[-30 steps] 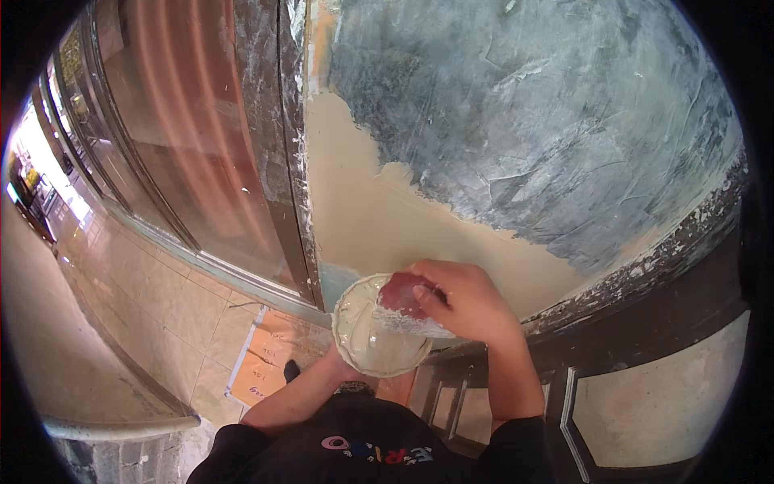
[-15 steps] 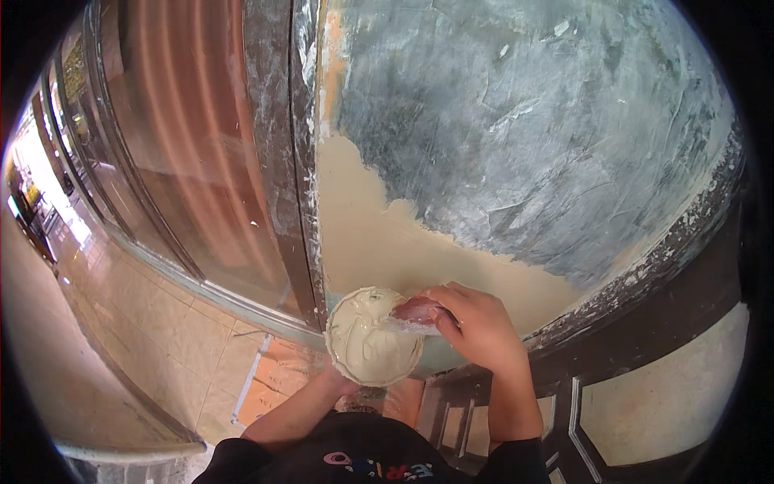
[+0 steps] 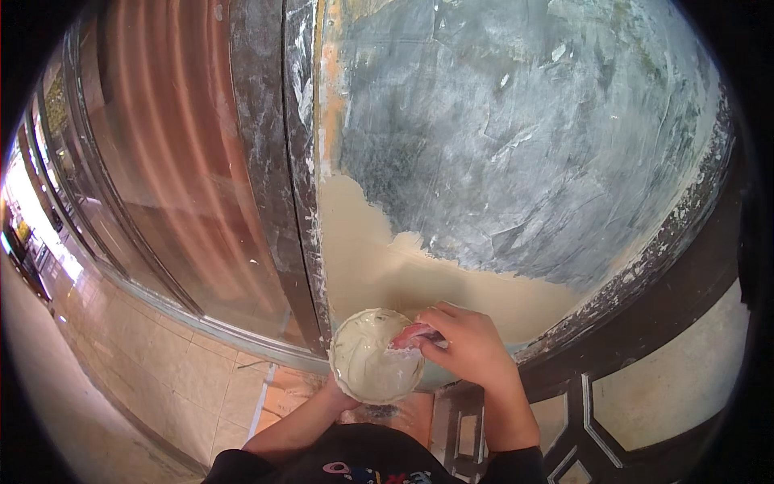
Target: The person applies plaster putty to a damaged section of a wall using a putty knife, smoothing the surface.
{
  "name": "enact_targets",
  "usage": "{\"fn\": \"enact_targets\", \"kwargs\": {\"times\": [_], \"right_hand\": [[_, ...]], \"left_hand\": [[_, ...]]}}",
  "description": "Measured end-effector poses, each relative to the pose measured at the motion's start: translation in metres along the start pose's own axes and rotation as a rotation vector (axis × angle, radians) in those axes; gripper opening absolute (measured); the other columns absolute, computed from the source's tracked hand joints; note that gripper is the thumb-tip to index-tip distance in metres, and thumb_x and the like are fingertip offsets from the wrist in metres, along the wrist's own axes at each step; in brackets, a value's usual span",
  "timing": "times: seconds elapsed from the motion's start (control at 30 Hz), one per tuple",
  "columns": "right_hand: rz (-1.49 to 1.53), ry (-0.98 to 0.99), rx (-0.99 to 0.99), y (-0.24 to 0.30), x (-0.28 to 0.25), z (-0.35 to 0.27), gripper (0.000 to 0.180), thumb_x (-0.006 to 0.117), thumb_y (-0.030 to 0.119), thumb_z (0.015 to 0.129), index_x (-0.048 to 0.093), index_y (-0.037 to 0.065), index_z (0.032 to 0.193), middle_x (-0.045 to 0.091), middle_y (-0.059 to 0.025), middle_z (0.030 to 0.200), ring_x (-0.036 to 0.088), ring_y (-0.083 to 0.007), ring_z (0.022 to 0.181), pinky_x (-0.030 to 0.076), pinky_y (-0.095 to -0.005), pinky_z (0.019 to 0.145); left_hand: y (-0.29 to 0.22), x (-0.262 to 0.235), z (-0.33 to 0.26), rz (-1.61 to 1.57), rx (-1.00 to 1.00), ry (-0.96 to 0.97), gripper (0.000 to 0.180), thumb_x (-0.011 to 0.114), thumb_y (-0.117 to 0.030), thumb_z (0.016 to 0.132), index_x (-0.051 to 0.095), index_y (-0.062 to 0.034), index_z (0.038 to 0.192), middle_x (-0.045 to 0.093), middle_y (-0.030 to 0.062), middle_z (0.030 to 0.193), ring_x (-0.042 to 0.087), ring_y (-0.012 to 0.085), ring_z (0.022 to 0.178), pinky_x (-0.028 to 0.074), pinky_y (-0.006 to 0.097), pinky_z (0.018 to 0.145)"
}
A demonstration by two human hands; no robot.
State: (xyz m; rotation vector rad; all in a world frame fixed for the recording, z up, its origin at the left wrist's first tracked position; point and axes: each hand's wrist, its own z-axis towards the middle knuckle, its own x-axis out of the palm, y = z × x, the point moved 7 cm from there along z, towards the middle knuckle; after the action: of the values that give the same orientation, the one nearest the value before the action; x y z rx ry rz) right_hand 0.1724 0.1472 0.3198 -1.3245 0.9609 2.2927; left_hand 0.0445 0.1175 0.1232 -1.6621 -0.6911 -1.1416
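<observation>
Below half-coated wall point(image 3: 516, 161): left hand point(image 3: 339, 395) cupping putty bowl point(image 3: 376, 355) from underneath, keeping it level; right hand point(image 3: 472, 347) gripping red-handled scraper point(image 3: 413, 335), loading putty.

grey wall point(image 3: 516, 137) part cream | glass door point(image 3: 177, 185) | tiled floor point(image 3: 153, 379)

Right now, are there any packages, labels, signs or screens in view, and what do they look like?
None that can be made out.
Nearest to a package: a round white tub of pale paste, without a label, held up from below by the left hand.
The right hand dips a reddish tool into it.
</observation>
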Motion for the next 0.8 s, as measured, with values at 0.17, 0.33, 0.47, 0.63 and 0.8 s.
{"fn": "enact_targets", "kwargs": {"times": [0.17,0.33,0.47,0.63,0.8], "right_hand": [[0.007,0.010,-0.039,0.023,0.009,0.006,0.029,0.071,0.016,0.074,0.062,0.013,0.102,0.063,-0.0059,0.086,0.064,-0.0272,0.073,0.050,-0.0376,0.061],[-0.148,-0.026,0.054,0.023,0.008,0.015,0.028,0.070,0.022,0.077,0.063,0.015,0.103,0.063,-0.0045,0.090,0.065,-0.0269,0.074,0.051,-0.0382,0.062],[-0.069,0.016,-0.007,0.027,0.021,0.014,0.030,0.070,0.020,0.077,0.063,0.014,0.105,0.064,-0.0058,0.091,0.065,-0.0279,0.075,0.051,-0.0378,0.063],[0.337,-0.184,0.104,-0.013,0.021,0.002,0.021,0.070,0.010,0.084,0.060,0.006,0.102,0.064,-0.0117,0.087,0.063,-0.0275,0.072,0.050,-0.0344,0.063],[0.748,-0.140,0.426,-0.060,0.070,-0.035,0.014,0.065,0.010,0.091,0.056,0.003,0.098,0.065,-0.0046,0.086,0.063,-0.0121,0.076,0.051,-0.0277,0.063]], "left_hand": [[0.004,-0.012,0.009,0.114,-0.100,0.098,0.051,0.041,-0.038,0.101,0.037,-0.0134,0.145,0.047,0.0070,0.142,0.049,0.0212,0.127,0.043,0.041,0.105],[0.004,-0.022,0.005,0.054,-0.137,0.046,0.052,0.041,-0.037,0.101,0.033,-0.0148,0.147,0.044,0.0055,0.145,0.046,0.0210,0.129,0.040,0.040,0.107],[-0.003,-0.040,0.005,0.506,0.017,0.092,0.055,0.039,-0.044,0.100,0.034,-0.0151,0.147,0.044,0.0061,0.145,0.046,0.0221,0.130,0.039,0.043,0.108],[-0.032,-0.037,-0.010,-0.136,-0.029,0.017,0.065,0.038,-0.055,0.096,0.034,-0.0158,0.147,0.043,0.0097,0.146,0.046,0.0291,0.130,0.039,0.049,0.108],[-0.056,-0.013,-0.022,-0.189,0.010,0.203,0.063,0.035,-0.054,0.097,0.034,-0.0143,0.147,0.040,0.0108,0.148,0.043,0.0302,0.133,0.037,0.049,0.109]]}}
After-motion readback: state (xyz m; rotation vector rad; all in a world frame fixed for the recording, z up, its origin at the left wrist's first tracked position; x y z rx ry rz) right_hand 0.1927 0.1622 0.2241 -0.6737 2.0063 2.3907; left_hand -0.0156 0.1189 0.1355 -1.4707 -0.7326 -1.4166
